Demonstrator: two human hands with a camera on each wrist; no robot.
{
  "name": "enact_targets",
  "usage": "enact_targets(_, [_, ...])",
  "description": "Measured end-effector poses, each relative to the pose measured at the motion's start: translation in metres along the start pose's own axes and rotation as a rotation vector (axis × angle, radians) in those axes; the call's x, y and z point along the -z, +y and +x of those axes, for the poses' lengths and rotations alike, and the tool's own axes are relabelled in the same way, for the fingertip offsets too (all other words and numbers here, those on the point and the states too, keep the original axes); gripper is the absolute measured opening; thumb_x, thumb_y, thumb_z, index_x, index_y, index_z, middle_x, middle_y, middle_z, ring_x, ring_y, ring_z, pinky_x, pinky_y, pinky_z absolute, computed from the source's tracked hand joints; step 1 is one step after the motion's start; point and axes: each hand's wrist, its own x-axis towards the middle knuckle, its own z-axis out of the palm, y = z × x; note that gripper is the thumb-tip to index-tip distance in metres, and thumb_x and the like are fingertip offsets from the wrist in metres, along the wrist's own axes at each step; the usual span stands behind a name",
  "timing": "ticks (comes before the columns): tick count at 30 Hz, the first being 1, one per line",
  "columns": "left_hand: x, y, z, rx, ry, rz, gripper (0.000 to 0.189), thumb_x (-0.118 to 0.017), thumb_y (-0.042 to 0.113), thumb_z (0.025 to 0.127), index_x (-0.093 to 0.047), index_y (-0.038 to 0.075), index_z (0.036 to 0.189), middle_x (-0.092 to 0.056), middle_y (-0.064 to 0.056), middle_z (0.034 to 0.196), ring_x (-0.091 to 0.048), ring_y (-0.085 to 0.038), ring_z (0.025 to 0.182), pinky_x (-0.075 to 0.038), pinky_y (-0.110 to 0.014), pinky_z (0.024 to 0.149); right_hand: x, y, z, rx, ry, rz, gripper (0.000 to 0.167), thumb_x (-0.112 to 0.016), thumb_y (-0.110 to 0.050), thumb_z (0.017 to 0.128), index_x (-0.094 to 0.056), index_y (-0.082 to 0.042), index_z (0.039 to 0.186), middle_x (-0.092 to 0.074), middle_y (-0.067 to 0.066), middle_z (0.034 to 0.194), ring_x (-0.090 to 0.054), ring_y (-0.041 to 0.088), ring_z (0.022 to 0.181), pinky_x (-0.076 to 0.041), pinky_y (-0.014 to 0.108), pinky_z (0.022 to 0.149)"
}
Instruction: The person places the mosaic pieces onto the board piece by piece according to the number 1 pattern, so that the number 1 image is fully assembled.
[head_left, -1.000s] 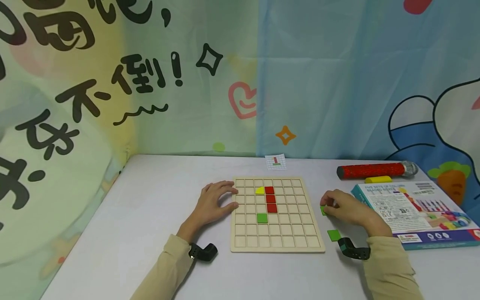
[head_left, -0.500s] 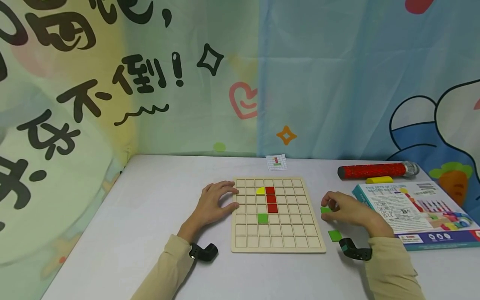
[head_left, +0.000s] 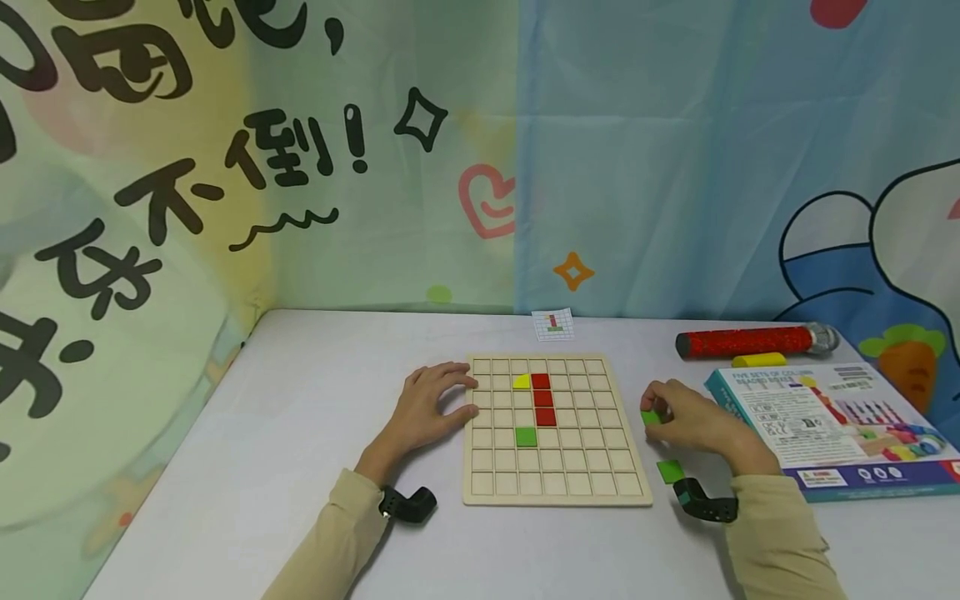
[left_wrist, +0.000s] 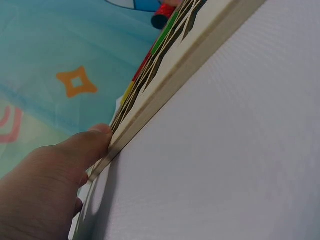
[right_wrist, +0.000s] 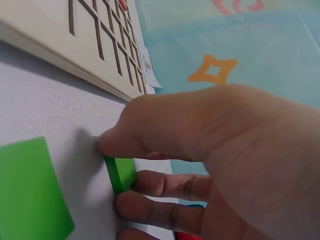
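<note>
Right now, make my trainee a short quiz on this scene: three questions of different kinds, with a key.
1. True or false: the left hand touches the left edge of the board.
2. How many red tiles sit in the board?
3. What does the right hand pinch? A) the yellow piece B) a green tile C) the microphone

Key: 1. True. 2. Three. 3. B.

L hand (left_wrist: 52, 172) touches grid bd (left_wrist: 181, 75) w/ green pc (left_wrist: 164, 36), red pc (left_wrist: 143, 66) + yellow pc (left_wrist: 128, 92) on it
</note>
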Motion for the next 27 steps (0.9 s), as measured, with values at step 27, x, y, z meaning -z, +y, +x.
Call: enact_targets(27, [0.0015, 0.0011, -0.0003, 0.000, 0.000, -0.006, 0.035, -0.068, 0.041, 0.084, -0.064, 0.023, 0.114, -0.055, -0.002, 0.136, -0.046, -0.024, 0.130, -0.025, -0.056, 0.108, 0.0003, -0.0014, 0.0000, 0.004, 0.027, 0.004, 0.025, -0.069, -0.020, 0.082, -0.057, -0.008, 0.100, -0.056, 0.011, 0.095, -0.051, 0.020, 0.081, -0.043, 0.030, 0.068])
